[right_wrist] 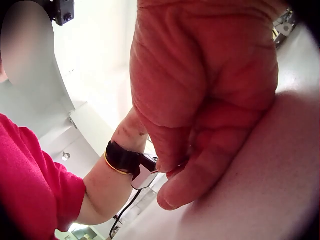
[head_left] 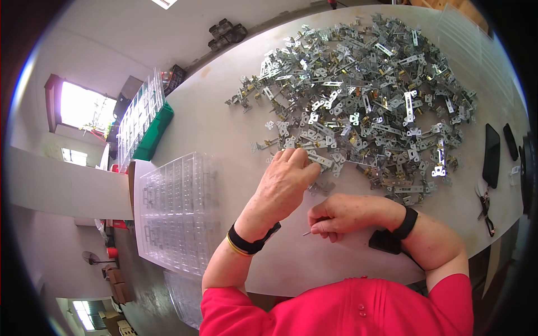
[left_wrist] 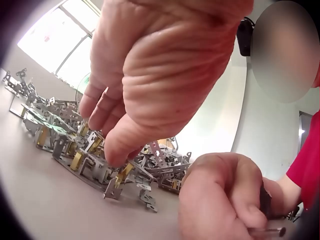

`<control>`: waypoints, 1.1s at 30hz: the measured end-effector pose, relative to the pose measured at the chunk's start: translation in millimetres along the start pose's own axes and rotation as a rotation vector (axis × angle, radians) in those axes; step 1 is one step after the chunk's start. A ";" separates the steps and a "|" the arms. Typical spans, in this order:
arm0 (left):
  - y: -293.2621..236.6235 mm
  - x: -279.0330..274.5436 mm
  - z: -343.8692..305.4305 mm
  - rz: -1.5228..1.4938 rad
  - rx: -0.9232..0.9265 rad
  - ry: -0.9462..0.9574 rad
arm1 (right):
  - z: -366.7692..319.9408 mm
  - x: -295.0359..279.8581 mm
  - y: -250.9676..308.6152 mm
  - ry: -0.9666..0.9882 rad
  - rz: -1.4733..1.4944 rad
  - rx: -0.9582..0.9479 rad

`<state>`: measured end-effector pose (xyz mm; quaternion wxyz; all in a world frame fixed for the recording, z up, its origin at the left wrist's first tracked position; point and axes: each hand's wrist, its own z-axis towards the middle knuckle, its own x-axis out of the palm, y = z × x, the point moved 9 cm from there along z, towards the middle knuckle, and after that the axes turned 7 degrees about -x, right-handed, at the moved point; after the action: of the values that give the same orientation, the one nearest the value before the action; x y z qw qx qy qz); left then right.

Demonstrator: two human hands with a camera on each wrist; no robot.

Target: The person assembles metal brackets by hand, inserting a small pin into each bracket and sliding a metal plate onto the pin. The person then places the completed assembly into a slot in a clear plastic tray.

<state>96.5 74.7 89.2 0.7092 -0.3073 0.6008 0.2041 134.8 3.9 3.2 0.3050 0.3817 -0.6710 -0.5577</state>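
Note:
At the near left edge of a heap of metal parts (head_left: 358,84), my left hand (head_left: 283,182) reaches down with its fingers among the pieces. The left wrist view shows that hand (left_wrist: 160,75) palm side on, fingers extended and loosely bent over silver and brass-coloured parts (left_wrist: 77,160); no part shows clearly in its grip. My right hand (head_left: 350,215) rests low over the table, thumb and fingers curled round a thin metal rod (head_left: 306,233), whose end (left_wrist: 272,232) sticks out. In the right wrist view, the right hand (right_wrist: 205,90) mostly hides the rod.
Clear compartment boxes (head_left: 176,213) lie at the left, and a green tray (head_left: 154,131) stands behind them. A dark phone (head_left: 491,155) and pliers (head_left: 484,204) are at the right. A black object (head_left: 384,242) lies by the right forearm.

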 end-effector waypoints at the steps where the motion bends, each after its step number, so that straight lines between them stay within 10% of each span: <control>1: -1.9 2.0 0.0 0.003 0.017 0.024 | -0.5 -0.2 0.6 -0.006 0.007 0.004; 14: -19.8 -37.3 2.2 -0.236 0.042 -0.192 | 0.8 2.9 -2.7 0.004 0.011 -0.014; 19: 15.3 9.2 8.5 -1.413 -0.315 0.027 | -2.4 2.3 -0.9 -0.014 0.009 0.006; 33: 40.9 60.7 1.4 -2.095 -0.220 0.058 | 1.3 6.0 2.3 0.002 -0.048 -0.012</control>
<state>82.5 100.5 22.2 0.4848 -0.7402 0.0299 -0.4649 130.2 -0.3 5.2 0.2943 0.3965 -0.6581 -0.5684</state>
